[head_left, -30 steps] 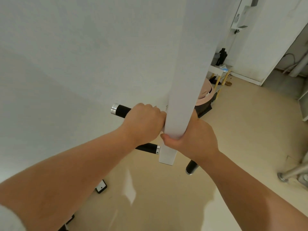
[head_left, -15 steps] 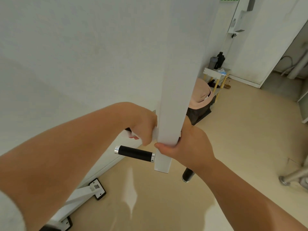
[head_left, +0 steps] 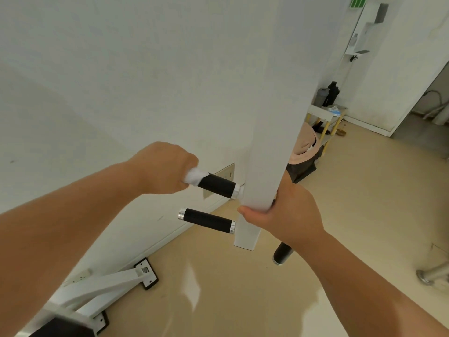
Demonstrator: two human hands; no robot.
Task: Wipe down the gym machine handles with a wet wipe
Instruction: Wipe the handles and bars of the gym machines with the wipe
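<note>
Beige glossy flooring (head_left: 243,300) filled the lower part of the view, and at its near left corner lay the white steel base leg (head_left: 109,280) of the gym machine, ending in black foot pads. Above it the left hand (head_left: 162,169) was curled into a fist round a crumpled white wet wipe (head_left: 193,177), which wrapped the outer end of the upper black foam handle (head_left: 217,185). Just below, a second black foam handle with silver end caps (head_left: 206,220) stuck out bare, touched by neither hand. Both handles joined the white square steel post (head_left: 274,142), which the right hand (head_left: 289,215) gripped near its lower end, thumb across the front face (the other fingers were hidden behind the post). A third black handle (head_left: 281,254) showed under that wrist. Behind stood the plain white wall (head_left: 121,69). Far off, a dark bottle (head_left: 331,93) sat on a small white shelf with yellow legs (head_left: 320,113).
</note>
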